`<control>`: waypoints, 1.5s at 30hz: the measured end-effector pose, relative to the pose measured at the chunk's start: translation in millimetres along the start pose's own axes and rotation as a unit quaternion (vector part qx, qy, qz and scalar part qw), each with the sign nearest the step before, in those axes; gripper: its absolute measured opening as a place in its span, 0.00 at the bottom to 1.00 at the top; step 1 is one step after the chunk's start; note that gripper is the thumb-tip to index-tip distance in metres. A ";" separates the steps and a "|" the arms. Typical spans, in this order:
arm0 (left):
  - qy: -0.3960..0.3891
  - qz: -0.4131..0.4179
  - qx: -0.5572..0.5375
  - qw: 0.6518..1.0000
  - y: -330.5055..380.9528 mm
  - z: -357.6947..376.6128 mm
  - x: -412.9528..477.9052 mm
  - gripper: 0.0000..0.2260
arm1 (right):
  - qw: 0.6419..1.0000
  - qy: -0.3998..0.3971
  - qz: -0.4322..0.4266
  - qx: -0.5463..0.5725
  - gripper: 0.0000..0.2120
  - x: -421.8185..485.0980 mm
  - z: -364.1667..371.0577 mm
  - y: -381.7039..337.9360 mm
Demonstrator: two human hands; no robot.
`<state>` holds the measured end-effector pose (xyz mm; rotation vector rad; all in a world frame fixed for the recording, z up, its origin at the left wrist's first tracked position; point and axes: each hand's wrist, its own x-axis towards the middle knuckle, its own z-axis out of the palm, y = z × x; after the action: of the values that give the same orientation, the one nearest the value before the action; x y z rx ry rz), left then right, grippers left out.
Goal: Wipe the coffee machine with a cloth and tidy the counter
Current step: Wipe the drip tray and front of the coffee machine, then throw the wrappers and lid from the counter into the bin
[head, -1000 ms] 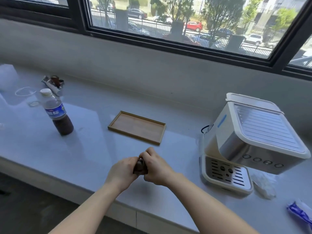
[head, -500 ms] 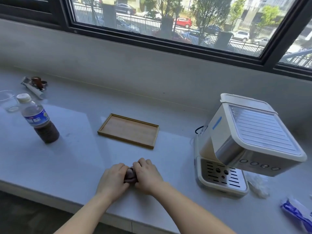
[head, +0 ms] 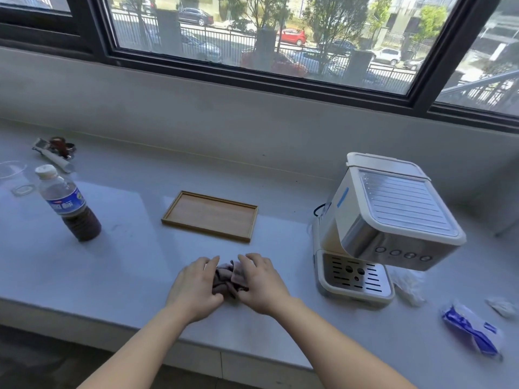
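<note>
A small dark brownish cloth point(head: 224, 279) lies bunched on the pale counter point(head: 126, 270) near its front edge. My left hand point(head: 195, 287) presses on its left side and my right hand point(head: 259, 282) on its right side, fingers curled over it. Most of the cloth is hidden under the two hands. A white and steel coffee machine point(head: 387, 228) stands to the right, about a hand's width from my right hand.
A wooden tray point(head: 210, 216) lies behind the hands. A bottle of dark liquid point(head: 68, 204) stands at left, with a clear cup point(head: 11, 171) and small items point(head: 54, 150) behind it. Crumpled plastic point(head: 408, 286) and a blue-white packet point(head: 471, 329) lie right of the machine.
Both hands have come down from above the counter and now press the cloth onto the surface; the cloth has spread out a little between them.
</note>
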<state>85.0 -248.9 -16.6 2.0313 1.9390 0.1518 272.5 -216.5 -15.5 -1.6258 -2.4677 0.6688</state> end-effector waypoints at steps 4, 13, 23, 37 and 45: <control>0.016 0.019 0.026 0.999 20.3 -9.5 -5.4 0.35 | 0.999 0.012 0.046 -0.004 0.33 -31.1 -11.5 8.9; 0.030 0.139 0.032 0.989 101.0 -11.1 -9.5 0.34 | 0.986 0.071 0.150 0.002 0.31 -108.8 -46.8 47.0; 0.002 0.253 0.031 0.967 206.5 12.9 -27.5 0.34 | 0.956 0.111 0.272 0.001 0.30 -206.2 -90.0 108.2; -0.033 0.288 0.010 0.957 379.6 83.3 -40.7 0.27 | 0.931 0.144 0.335 0.029 0.27 -327.0 -131.4 261.1; -0.017 0.210 0.044 0.976 456.5 125.3 -13.3 0.19 | 0.942 0.145 0.301 0.021 0.21 -331.0 -150.3 356.2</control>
<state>556.0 -291.8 7.2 2.4620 1.4935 0.1305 762.2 -351.1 18.4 -2.2862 -1.7356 0.4786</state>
